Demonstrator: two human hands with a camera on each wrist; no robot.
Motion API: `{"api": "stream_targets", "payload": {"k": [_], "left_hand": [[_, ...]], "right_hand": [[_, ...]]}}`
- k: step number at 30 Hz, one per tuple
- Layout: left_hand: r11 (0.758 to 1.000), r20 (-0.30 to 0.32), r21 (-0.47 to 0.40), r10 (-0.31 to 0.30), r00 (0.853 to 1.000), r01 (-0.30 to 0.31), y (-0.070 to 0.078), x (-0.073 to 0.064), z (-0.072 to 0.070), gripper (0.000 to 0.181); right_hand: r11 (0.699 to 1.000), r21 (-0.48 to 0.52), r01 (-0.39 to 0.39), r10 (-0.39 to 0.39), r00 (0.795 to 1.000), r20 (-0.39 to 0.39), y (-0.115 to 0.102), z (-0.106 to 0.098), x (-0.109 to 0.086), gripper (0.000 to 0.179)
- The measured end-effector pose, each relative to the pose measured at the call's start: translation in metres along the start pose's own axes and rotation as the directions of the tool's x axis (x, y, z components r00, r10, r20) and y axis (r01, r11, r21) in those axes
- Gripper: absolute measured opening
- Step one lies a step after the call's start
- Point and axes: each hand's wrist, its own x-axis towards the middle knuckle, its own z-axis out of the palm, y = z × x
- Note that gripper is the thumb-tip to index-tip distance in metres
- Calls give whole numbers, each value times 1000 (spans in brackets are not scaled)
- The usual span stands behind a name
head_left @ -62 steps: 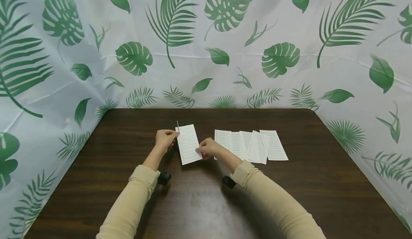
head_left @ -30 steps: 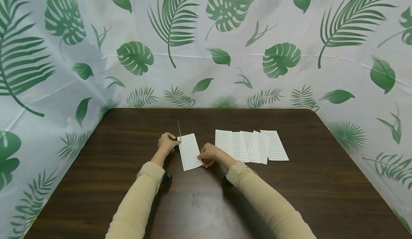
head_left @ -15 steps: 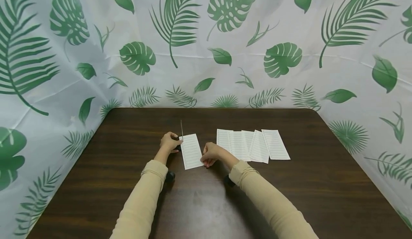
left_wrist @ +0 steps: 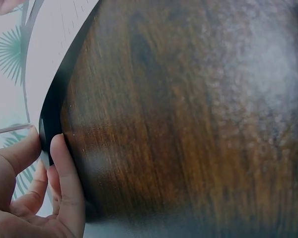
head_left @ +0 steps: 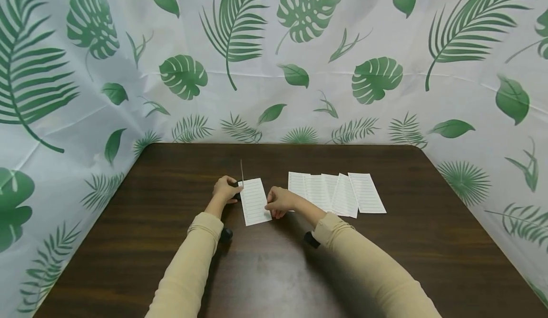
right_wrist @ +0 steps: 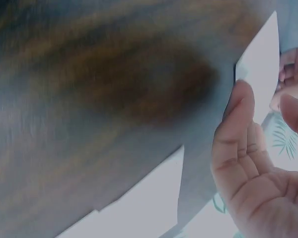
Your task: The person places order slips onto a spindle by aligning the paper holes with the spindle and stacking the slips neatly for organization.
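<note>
Head: white rectangular card with ruled lines (head_left: 256, 206) sits slightly tilted, left of centre, at the dark-brown wood-grain table (head_left: 274, 270). Thin grey upright rod (head_left: 241, 171) at its upper left corner; left hand (head_left: 223, 188) there too. Right hand (head_left: 280, 202) at the card's right edge. Row of overlapping white lined cards (head_left: 336, 194) farther right.

Left wrist: thumb and fingers pinch a slim black piece (left_wrist: 51, 121) along the card's edge.

Right wrist: thumb and index spread, fingers bent, index tip touching the card; no firm grip visible.
</note>
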Motion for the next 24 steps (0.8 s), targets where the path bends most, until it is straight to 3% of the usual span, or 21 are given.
{"api": "stream_targets", "payload": {"k": [7,13,20,24], "left_hand": [[1000,1,1,-17,1000,17,1,1,1,29],[1000,5,15,-9,1000,9,2,-1,3,28],[1000,3,8,-8,1000,8,3,-3,3,28],[1000,-5,17,-10,1000,10,2,-1,1,29]], "right_hand": [[992,-101,71,-73,997,-16,4,-22,-8,15],[954,-268,136,-153,987,-41,15,-34,-14,19],[879,-464,112,-172,981,-90,25,-42,-15,48],[828,-559,45,-105,992,-75,27,-44,-14,71]]}}
